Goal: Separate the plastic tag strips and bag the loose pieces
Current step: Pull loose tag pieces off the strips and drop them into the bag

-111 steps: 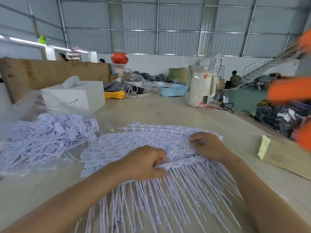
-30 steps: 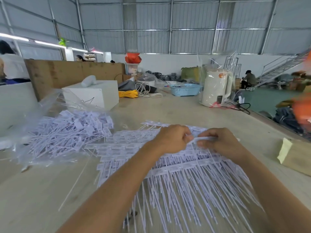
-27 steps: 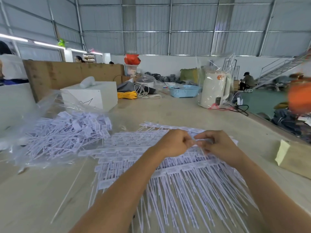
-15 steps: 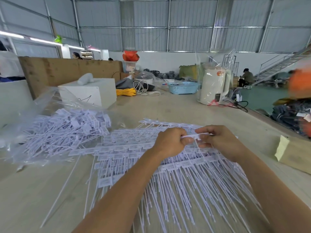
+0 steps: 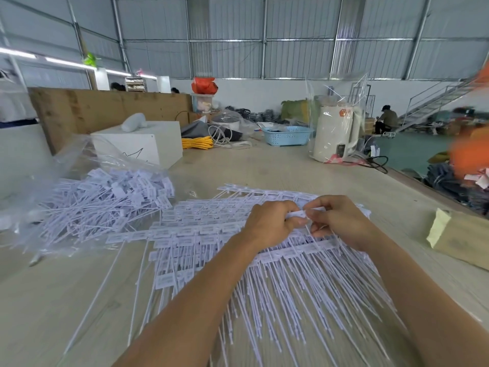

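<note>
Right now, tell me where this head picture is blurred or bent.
Head view: the orange shape at the right edge is smeared by motion blur; the roof beams curve with wide-angle distortion; both hands, left hand and right hand, and the tag strips are sharp.

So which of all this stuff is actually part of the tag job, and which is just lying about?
Part of the job:
- white plastic tag strip, pinched by left hand and right hand
- stack of joined white tag strips
- clear plastic bag of loose tags

Lying about:
- white box
- blue plastic basket
- cream kettle
- yellow cord
</note>
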